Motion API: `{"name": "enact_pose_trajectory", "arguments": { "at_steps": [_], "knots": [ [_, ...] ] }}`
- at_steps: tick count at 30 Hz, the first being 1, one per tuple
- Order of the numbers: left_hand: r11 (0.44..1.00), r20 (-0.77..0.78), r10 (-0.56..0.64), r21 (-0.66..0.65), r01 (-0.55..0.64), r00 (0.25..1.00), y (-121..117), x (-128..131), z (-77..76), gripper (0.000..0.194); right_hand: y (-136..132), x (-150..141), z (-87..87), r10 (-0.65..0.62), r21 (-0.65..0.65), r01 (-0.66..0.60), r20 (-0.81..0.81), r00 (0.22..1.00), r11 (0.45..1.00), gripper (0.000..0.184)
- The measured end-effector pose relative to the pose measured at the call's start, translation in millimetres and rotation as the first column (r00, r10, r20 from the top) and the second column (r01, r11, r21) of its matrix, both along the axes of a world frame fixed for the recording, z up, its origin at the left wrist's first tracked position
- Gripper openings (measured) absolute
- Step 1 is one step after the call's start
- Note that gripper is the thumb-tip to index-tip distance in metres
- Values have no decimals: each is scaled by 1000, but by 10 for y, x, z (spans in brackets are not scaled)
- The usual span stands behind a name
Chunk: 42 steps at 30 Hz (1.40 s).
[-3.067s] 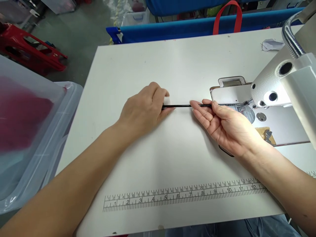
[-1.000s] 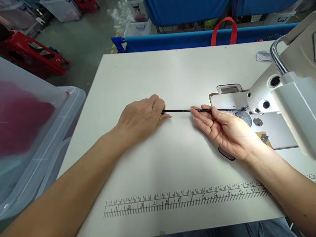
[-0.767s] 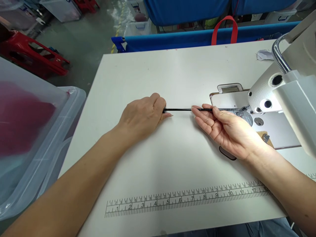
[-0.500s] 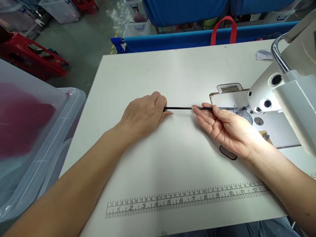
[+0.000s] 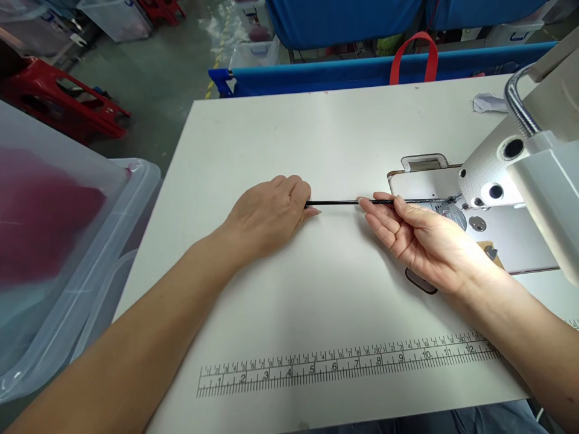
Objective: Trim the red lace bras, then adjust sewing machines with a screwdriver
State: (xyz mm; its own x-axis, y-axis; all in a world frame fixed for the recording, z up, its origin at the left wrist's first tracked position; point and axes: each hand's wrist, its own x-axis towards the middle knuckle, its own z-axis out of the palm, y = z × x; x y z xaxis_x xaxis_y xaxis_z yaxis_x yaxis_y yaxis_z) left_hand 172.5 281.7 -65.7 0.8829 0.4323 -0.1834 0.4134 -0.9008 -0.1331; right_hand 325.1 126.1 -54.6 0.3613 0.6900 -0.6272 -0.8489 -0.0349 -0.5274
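Note:
A thin black cord runs straight between my two hands and on to the needle area of the white sewing machine. My left hand is closed round the cord's left end, its thumb sticking out to the right; what lies inside the fist is hidden. Palm up, my right hand pinches the cord between thumb and fingers, just left of the presser foot. The cord's far end lies at that foot, over the metal needle plate.
A ruler scale is printed along the front of the white table. Clear plastic bins stand at the left, near a red stool. Behind the table hangs blue cloth with a red strap. A fabric scrap lies at the back right.
My left hand's raised finger has closed down, and a small white bit seen beside it is out of sight. Both hands keep the cord taut. The view has shifted slightly.

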Motion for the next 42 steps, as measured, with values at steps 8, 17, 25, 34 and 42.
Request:
{"name": "enact_pose_trajectory", "arguments": {
  "at_steps": [8,17,25,34,42],
  "knots": [
    [1000,20,-9,23,9,1000,-5,18,-23,24,9,37,-4,30,0,-30,-34,999,1000,31],
    [998,53,-39,50,36,998,6,-5,-38,27,21,47,6,43,-7,-43,-16,999,999,32],
    [999,98,-39,22,37,994,21,18,-68,24,2,-9,14,36,-39,-35,29,999,999,29],
    [987,96,-136,96,127,986,81,18,-84,30,-389,-459,13,546,-104,-586,520,657,803,12],
    [987,239,-156,68,143,958,71,-19,-163,26,-381,-452,104,490,-422,-756,858,-154,500,29]
  ]
}}
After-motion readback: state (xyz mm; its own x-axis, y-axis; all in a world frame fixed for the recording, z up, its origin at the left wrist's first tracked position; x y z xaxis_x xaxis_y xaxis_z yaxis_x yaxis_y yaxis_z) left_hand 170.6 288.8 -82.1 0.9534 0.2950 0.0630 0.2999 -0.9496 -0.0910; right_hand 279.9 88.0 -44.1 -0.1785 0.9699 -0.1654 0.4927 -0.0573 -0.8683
